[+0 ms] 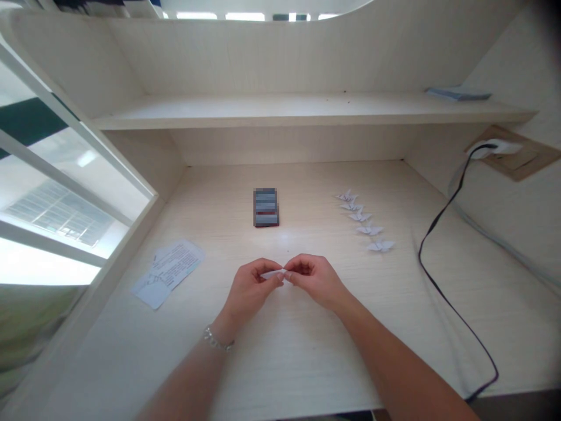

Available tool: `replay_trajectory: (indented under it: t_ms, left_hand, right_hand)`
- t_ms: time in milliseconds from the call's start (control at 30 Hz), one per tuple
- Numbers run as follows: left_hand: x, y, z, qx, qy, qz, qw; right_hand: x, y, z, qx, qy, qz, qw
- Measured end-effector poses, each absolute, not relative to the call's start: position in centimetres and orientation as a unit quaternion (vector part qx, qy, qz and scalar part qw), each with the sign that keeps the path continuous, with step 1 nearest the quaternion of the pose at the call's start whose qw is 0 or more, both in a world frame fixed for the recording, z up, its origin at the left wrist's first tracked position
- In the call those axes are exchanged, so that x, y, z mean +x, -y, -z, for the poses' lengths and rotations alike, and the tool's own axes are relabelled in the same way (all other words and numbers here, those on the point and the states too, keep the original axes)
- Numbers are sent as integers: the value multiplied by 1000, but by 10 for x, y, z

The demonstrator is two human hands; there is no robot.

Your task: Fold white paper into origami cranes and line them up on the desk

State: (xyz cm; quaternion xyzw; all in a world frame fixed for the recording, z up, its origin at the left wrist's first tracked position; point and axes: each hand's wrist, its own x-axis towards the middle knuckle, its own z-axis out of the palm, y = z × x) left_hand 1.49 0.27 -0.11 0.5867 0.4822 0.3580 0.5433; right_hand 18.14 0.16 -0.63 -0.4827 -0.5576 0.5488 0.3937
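My left hand (252, 286) and my right hand (316, 279) meet over the middle of the pale wooden desk (280, 362). Both pinch a small folded piece of white paper (275, 273) between thumb and fingertips, each hand on one end. A thin bracelet (215, 340) sits on my left wrist. To the right, several small white folded paper cranes (365, 222) lie in a slanted row on the desk, well apart from my hands.
A small dark rectangular object (266, 207) lies behind my hands. A printed paper sheet (169, 271) lies at the left. A black cable (442, 257) runs from a wall socket (497, 149) down across the desk's right side. A shelf (307, 108) above carries a flat bluish item (458, 93).
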Motion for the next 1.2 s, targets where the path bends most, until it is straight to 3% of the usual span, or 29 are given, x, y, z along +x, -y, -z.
replay_trajectory:
  t_ms: [567,1200]
  left_hand:
    - [14,-4,-4,539,-459,-356,610]
    - [18,-3,-4,537,-455,-363,611]
  right_hand:
    - [182,0,-1,-483,536,-576,384]
    - [182,-2,4,-505,511,-586,374]
